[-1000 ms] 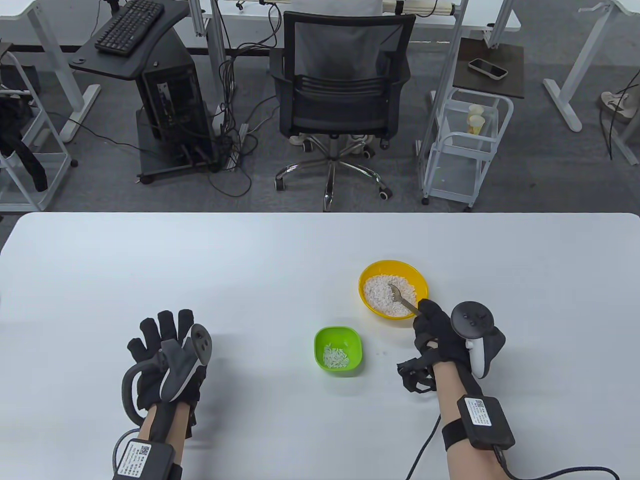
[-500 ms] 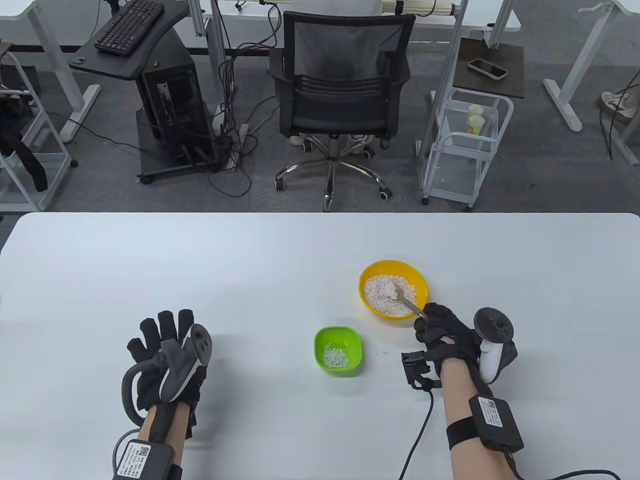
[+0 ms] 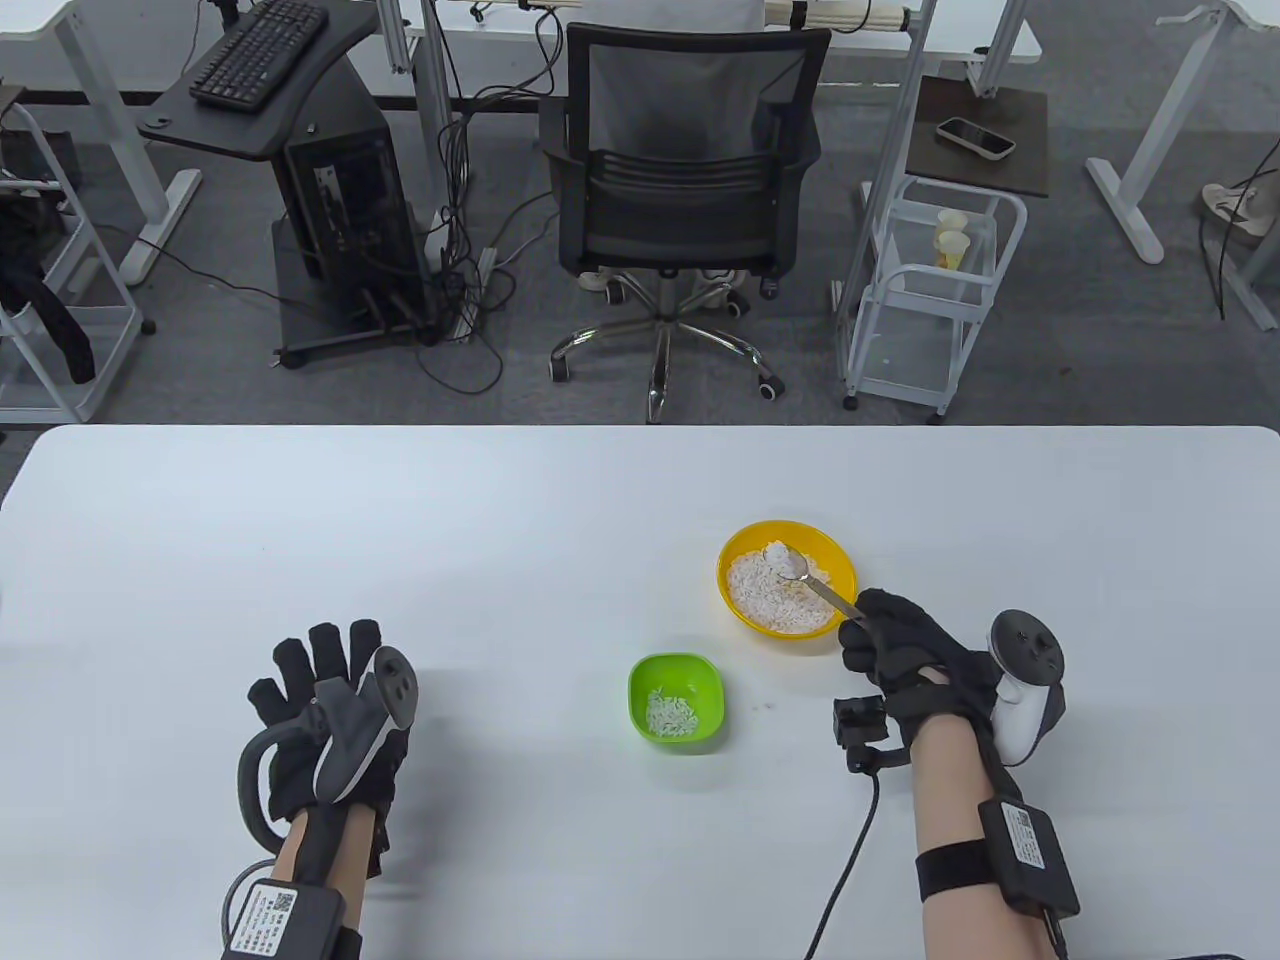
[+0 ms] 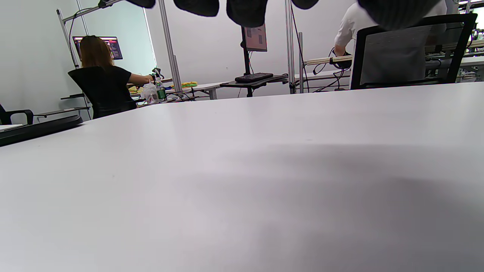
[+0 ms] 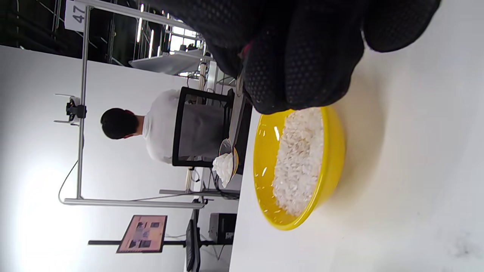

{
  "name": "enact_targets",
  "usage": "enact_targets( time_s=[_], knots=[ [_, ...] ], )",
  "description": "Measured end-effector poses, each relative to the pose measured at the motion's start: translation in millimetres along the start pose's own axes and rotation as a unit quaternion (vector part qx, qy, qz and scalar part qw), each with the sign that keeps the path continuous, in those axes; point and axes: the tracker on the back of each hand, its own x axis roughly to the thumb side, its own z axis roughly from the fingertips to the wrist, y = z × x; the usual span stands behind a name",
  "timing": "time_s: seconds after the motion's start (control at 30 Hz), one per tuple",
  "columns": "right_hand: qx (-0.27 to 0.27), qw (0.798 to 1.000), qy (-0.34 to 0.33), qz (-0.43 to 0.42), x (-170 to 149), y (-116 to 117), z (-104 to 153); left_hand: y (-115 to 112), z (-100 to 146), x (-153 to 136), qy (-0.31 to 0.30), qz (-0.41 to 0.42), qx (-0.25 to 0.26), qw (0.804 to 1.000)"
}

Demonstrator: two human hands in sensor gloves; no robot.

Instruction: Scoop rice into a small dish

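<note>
Green dish [image 3: 676, 698] near the table's [image 3: 400, 520] front edge holds little rice; right hand [image 3: 900, 650] grips a loaded spoon [image 3: 805, 575] over the yellow bowl [image 3: 787, 590]; left hand [image 3: 320, 700] lies splayed, empty; transfer remains

My left hand [image 3: 325, 715]: black knit glove, grey-white tracker strapped on back. My right hand [image 3: 915, 660]: same dotted black glove, white-black tracker. Bare forearms, black wrist boxes with white QR labels, black cables trailing.
</note>
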Motion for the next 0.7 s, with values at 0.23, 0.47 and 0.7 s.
enact_targets(
  time_s=[0.23, 0.47, 0.7],
  knots=[
    [0.111, 0.993, -0.006, 0.03, 14.0, 12.3, 5.0, 0.4, -0.3, -1.6, 0.003, 0.0, -0.001, 1.0],
    [0.187, 0.976, 0.009, 0.112, 13.8, 35.2, 6.6, 0.6, -0.6, -2.5, 0.005, -0.004, -0.003, 1.0],
    [0.222, 0.953, 0.023, 0.203, 12.1, 55.5, 9.2, 0.3, -1.7, -2.6, 0.002, -0.003, -0.002, 1.0]
  ],
)
